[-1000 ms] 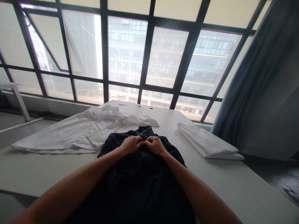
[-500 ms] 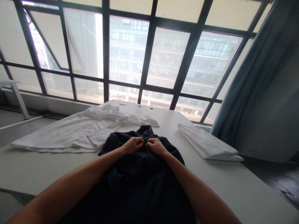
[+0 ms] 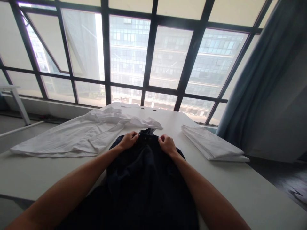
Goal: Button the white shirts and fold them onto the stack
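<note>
Apart now, my two hands have parted from the spot where they nearly met a moment ago: my left hand has shifted toward the left of the frame and my right hand toward the right. Between them the dark garment has changed shape, its cloth now spread across the gap and falling in soft folds below.

With my left hand I hold the garment in a narrow pinch, fingers curled on the cloth just left of its collar; a small pale spot shows by the fingertips, too small for me to name. My right hand is also closed narrowly on the cloth, to the right of the collar. The garment fills the centre and lower centre of the frame, between my forearms, and its lower part is too dark to make out.

A white garment lies loosely spread on the left of the worktop, reaching from the left of the frame to behind the dark collar. Right of centre lies a folded white cloth, well apart from my right hand. Dark-framed windows cross the upper frame, and a blue-grey curtain hangs at upper right.
</note>
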